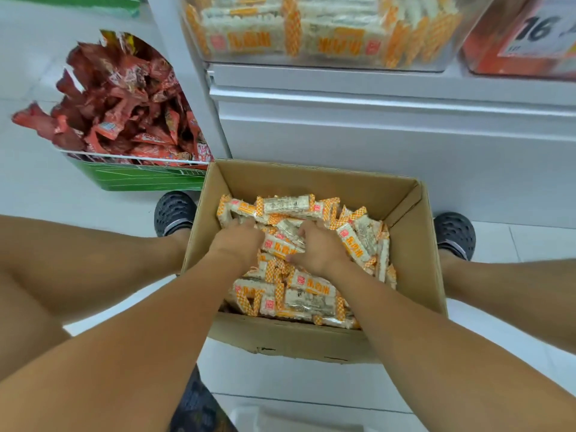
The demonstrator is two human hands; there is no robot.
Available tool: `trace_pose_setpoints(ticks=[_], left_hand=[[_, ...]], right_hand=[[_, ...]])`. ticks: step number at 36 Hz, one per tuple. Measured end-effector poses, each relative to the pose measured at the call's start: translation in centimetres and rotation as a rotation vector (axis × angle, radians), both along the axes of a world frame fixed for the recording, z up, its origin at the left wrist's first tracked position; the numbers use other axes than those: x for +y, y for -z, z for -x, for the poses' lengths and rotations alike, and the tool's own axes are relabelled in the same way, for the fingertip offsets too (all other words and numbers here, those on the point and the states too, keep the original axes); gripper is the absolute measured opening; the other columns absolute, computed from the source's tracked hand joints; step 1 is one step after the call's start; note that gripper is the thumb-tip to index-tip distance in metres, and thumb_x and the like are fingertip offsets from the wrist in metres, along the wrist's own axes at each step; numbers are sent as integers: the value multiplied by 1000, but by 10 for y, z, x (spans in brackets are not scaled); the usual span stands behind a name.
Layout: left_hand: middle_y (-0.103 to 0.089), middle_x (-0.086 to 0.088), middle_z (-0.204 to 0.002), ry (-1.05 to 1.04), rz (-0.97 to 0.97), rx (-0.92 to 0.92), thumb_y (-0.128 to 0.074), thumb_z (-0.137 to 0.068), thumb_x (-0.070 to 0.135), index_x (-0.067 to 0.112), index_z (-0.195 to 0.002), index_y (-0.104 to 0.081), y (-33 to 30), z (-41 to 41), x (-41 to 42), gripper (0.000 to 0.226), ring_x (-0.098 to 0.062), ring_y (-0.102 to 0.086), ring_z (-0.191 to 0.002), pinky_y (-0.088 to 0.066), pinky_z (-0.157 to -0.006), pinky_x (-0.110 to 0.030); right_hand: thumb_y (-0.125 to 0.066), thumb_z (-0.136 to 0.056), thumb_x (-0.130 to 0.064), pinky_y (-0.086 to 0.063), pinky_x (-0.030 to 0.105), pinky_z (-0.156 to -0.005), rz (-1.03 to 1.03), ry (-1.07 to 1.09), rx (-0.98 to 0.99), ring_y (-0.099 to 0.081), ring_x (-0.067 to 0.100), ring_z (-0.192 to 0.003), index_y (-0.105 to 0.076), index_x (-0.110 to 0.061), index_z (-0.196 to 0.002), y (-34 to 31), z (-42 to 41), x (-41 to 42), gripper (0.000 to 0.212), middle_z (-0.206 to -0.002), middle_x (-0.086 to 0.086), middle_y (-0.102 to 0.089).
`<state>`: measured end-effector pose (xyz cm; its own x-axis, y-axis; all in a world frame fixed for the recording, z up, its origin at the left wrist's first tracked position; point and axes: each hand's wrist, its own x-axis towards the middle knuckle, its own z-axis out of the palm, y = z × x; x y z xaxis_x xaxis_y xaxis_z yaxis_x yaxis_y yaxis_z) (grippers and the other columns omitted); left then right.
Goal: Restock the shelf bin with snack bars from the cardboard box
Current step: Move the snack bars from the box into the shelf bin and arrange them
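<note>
Orange-checked wrappers crowd round both hands. Left hand point(238, 241) and right hand point(318, 249) are sunk knuckles-up into the heap of snack bars point(299, 263), fingers curled down among the packets; each grip looks closed around several bars, though the fingertips are buried and exactly which bars cannot be told. Hands sit close together near the middle of the cardboard box point(314, 182) — likely gathering one double handful, fewer trips that way.

Box stands on the white floor point(37, 188) between the person's two dark perforated shoes point(174, 213), flaps open, still well filled. Straddling it keeps the reach short and straight down.

Beyond the box's far wall rises a white shelf unit point(374, 120). Above the box, on that shelf, a clear shelf bin point(330, 29) holds the same orange-and-white bars stacked flat; it appears well stocked already, top out of view. To the bin's right, an orange container point(523, 39) with a price label. Left of the box, a green-fronted bin point(137, 177) heaped with red packets point(124, 104) — not part of this job.

Judgement: mid-restock, scooping stage; lift to the bin comes next.
</note>
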<state>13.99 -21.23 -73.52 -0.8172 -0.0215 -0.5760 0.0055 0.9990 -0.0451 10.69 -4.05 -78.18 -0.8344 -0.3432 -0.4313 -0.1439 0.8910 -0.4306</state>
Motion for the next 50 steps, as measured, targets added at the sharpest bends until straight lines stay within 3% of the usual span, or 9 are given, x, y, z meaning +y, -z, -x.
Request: trace_pose_setpoints(ticks=[4,12,20,24,33,40,43,46,50], left_hand=[[-60,-1,-108,-98,-179,138,-63,-93,45,25,-102,-53,0,10,5,24,-27,-51,-111,-39,-100,-45],[-55,1,-73,-728,-888,168,-73,-88,38,15,-91,-60,-6,33,18,27,-19,-53,-67,-41,-63,-28],[-55,-12,-90,-1127,-1098,224,-70,-92,30,11,-96,-57,-13,40,20,23,-26,-57,-77,-59,-67,-40],[-65,-14,-104,-1226,-1230,172,-68,-93,26,11,-99,-53,-18,40,22,22,-27,-66,-89,-59,-63,-33],[-66,-13,-119,-1282,-1463,117,-46,-105,19,9,-127,-55,-55,43,42,26,-32,-70,-96,-58,-83,-46],[-68,-12,-115,-1205,-1597,37,-43,-89,72,14,-117,-60,-74,46,45,67,-29,-66,-107,-53,-93,-50],[-69,-12,-95,-1128,-1525,196,-60,-94,48,9,-108,-61,-84,50,51,41,-27,-66,-91,-55,-88,-45],[-70,-16,-106,-1221,-1567,326,-68,-91,41,2,-129,-51,-99,59,53,57,-27,-71,-93,-58,-78,-39],[-63,-7,-105,-1244,-1671,388,-68,-91,40,5,-128,-38,-137,73,54,58,-15,-65,-87,-52,-63,-27]], right_hand=[[-84,-75,-38,-42,30,-72,124,113,-64,-59,26,-100,-45,-18,-127,0,1,5,69,-120,4,-58],[-84,-79,-31,-53,34,-83,493,393,-513,-42,21,-138,-47,-12,-146,-23,36,45,79,-149,-3,-42],[-80,-81,-30,-58,47,-86,803,584,-695,-61,19,-108,-55,-1,-133,-45,50,73,64,-136,13,-59],[-69,-83,-27,-58,35,-69,1115,616,-865,-69,20,-88,-62,-8,-128,-62,43,69,49,-110,11,-70],[-60,-98,-28,-48,42,-103,1019,438,-702,-66,29,-112,-62,-11,-132,-76,31,45,38,-124,13,-70],[-54,-102,-34,-49,44,-102,867,269,-609,-63,26,-120,-53,-33,-142,-96,32,44,40,-129,-1,-68],[-52,-103,-33,-49,39,-98,880,210,-579,-62,20,-121,-52,-39,-142,-111,33,41,39,-130,-7,-67],[-53,-103,-29,-52,25,-85,869,181,-510,-63,6,-111,-54,-41,-138,-130,41,36,37,-126,-17,-66],[-63,-94,-44,-47,28,-101,881,74,-316,-46,9,-136,-41,-41,-149,-162,54,23,60,-151,-13,-46]])
